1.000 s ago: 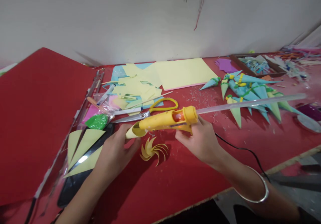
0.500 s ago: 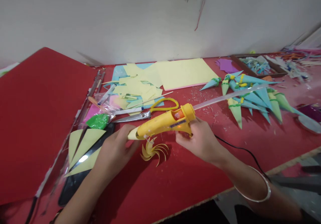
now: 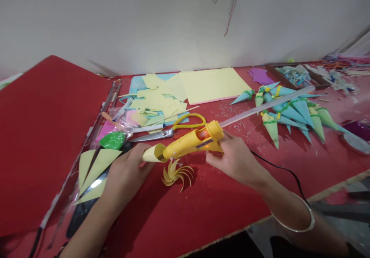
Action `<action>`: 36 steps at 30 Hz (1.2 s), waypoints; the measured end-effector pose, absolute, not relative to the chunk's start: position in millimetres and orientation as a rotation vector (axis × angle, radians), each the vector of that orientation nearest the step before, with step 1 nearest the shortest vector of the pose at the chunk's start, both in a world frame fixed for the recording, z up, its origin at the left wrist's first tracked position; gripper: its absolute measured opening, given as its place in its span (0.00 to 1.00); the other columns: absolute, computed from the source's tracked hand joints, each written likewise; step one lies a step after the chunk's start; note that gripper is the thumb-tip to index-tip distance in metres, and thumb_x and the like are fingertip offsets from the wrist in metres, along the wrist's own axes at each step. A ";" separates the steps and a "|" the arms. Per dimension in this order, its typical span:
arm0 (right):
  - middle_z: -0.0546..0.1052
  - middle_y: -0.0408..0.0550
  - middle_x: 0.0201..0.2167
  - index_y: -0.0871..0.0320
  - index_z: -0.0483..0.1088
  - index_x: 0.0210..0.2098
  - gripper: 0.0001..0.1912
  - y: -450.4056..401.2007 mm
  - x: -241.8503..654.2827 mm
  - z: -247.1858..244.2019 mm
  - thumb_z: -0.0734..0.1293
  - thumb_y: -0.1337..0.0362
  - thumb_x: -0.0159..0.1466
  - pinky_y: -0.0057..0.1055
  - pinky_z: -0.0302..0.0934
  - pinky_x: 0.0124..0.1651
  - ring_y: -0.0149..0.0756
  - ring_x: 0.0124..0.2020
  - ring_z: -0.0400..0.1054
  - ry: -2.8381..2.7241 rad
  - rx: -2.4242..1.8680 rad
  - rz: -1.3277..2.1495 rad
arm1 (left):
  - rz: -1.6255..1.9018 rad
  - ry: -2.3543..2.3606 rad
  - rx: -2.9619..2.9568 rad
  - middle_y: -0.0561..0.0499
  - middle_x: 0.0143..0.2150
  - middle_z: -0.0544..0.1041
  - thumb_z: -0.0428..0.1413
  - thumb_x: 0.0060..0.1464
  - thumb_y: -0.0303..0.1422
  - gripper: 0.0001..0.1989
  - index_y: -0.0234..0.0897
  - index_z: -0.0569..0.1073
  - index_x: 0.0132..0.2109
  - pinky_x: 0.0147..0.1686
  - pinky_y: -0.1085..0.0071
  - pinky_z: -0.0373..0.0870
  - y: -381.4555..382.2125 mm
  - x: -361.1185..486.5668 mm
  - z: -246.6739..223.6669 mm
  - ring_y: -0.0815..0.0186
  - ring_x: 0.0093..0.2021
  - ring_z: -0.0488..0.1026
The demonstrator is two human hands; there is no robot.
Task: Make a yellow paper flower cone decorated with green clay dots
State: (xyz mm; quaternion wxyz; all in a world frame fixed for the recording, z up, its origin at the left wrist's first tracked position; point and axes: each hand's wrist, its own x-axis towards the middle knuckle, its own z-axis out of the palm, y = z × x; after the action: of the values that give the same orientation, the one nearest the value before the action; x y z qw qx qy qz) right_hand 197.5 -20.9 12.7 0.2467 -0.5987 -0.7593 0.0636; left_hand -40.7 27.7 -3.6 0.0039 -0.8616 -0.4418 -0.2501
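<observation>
Since the earlier frame, the yellow glue gun [image 3: 186, 143] is sitting lower at its nozzle end and slightly farther right, its clear glue stick [image 3: 266, 105] is slanting more steeply, and the pale yellow paper cone [image 3: 150, 153] is showing more of its open mouth. The cone is lying on its side above the red tabletop [image 3: 173, 223], between the two hands, with the nozzle pointing into its mouth; whether they are touching cannot be told. The left hand [image 3: 125, 171] is holding the cone in a narrow grip, while the right hand [image 3: 238, 155] is closing around the gun's handle. Just below the nozzle, a curled paper swirl [image 3: 172, 171] is resting on the tabletop. Behind the gun, yellow-handled scissors [image 3: 167, 134] are lying open-ringed beside a green packet [image 3: 112, 140]. Left of the left hand, pale wedge-shaped papers [image 3: 100, 167] are lying partly over a dark glossy object [image 3: 79, 215]. Farther back, paper scraps [image 3: 162, 103] are overlapping a large yellow sheet [image 3: 216, 85]. To the right, blue and green cones [image 3: 299, 109] are lying in a cluster, near a brown tray [image 3: 322, 85]. A black cord [image 3: 289, 174] is running behind the right forearm.
</observation>
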 end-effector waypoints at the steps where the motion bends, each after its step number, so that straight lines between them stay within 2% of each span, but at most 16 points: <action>1: 0.71 0.46 0.27 0.59 0.65 0.41 0.16 -20.8 198.1 12.6 0.57 0.66 0.53 0.27 0.54 0.23 0.35 0.25 0.67 -2.073 -1.639 0.151 | -0.790 -1.392 -2.700 0.56 0.19 0.69 0.44 0.51 0.34 0.05 0.42 0.63 0.31 0.14 0.74 0.56 27.8 -40.8 -4.1 0.67 0.16 0.66; 6: 0.72 0.47 0.28 0.59 0.64 0.43 0.17 -20.0 201.4 11.3 0.58 0.66 0.53 0.27 0.52 0.22 0.33 0.23 0.65 -2.060 -1.637 0.022 | -0.745 -1.535 -2.731 0.56 0.18 0.67 0.44 0.50 0.34 0.05 0.43 0.62 0.28 0.16 0.74 0.56 27.3 -42.0 -2.9 0.67 0.17 0.66; 10: 0.72 0.48 0.28 0.60 0.65 0.40 0.14 -18.0 203.4 8.7 0.59 0.65 0.54 0.27 0.53 0.22 0.35 0.24 0.66 -2.005 -1.634 -0.082 | -0.681 -1.673 -2.750 0.56 0.18 0.66 0.45 0.50 0.36 0.06 0.42 0.61 0.27 0.18 0.73 0.55 27.1 -41.7 0.0 0.66 0.18 0.66; 16: 0.72 0.50 0.29 0.60 0.66 0.38 0.13 -15.7 211.8 11.8 0.61 0.60 0.55 0.29 0.56 0.22 0.36 0.25 0.66 -1.864 -1.750 -0.133 | -0.734 -1.862 -2.705 0.51 0.23 0.72 0.45 0.48 0.37 0.05 0.43 0.61 0.31 0.21 0.70 0.57 27.1 -39.1 5.4 0.60 0.24 0.71; 19: 0.71 0.52 0.30 0.61 0.65 0.38 0.15 -18.1 223.8 14.4 0.62 0.57 0.56 0.31 0.60 0.27 0.38 0.28 0.67 -1.806 -1.792 -0.055 | -0.684 -1.919 -2.701 0.52 0.24 0.72 0.46 0.47 0.35 0.05 0.41 0.61 0.32 0.21 0.71 0.57 26.4 -38.8 7.4 0.60 0.25 0.71; 22: 0.71 0.55 0.32 0.62 0.63 0.41 0.19 -21.1 241.6 8.4 0.60 0.54 0.57 0.36 0.62 0.34 0.44 0.35 0.67 -1.801 -1.833 -0.011 | -0.674 -1.920 -2.700 0.52 0.24 0.73 0.46 0.47 0.35 0.04 0.41 0.60 0.32 0.21 0.72 0.58 25.7 -38.4 6.9 0.61 0.26 0.72; 26: 0.69 0.61 0.41 0.65 0.59 0.46 0.19 -22.3 266.0 -16.1 0.52 0.58 0.62 0.44 0.59 0.45 0.48 0.45 0.64 -1.745 -1.889 -0.015 | -0.710 -1.890 -2.728 0.54 0.22 0.71 0.45 0.48 0.34 0.04 0.41 0.60 0.32 0.20 0.73 0.59 26.4 -36.8 5.2 0.64 0.23 0.70; 31: 0.68 0.62 0.40 0.65 0.59 0.46 0.18 -21.0 284.0 -45.3 0.50 0.60 0.62 0.46 0.57 0.47 0.50 0.47 0.62 -1.773 -1.997 -0.079 | -0.686 -1.905 -2.720 0.56 0.19 0.68 0.44 0.48 0.35 0.06 0.39 0.62 0.33 0.19 0.75 0.58 28.8 -35.2 5.1 0.66 0.19 0.68; 36: 0.68 0.61 0.44 0.64 0.58 0.49 0.20 -21.2 287.7 -40.1 0.54 0.57 0.61 0.46 0.58 0.46 0.52 0.49 0.61 -1.852 -2.095 -0.123 | -0.682 -1.896 -2.740 0.58 0.16 0.65 0.44 0.50 0.34 0.06 0.38 0.62 0.34 0.17 0.75 0.56 29.4 -36.2 4.9 0.68 0.15 0.63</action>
State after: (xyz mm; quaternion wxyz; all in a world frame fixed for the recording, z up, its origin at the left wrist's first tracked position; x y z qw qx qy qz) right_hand 287.7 -21.2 -40.1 0.1705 -0.7376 -0.6519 -0.0435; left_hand -36.2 29.4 4.9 -0.1297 -0.7988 -0.5528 -0.1988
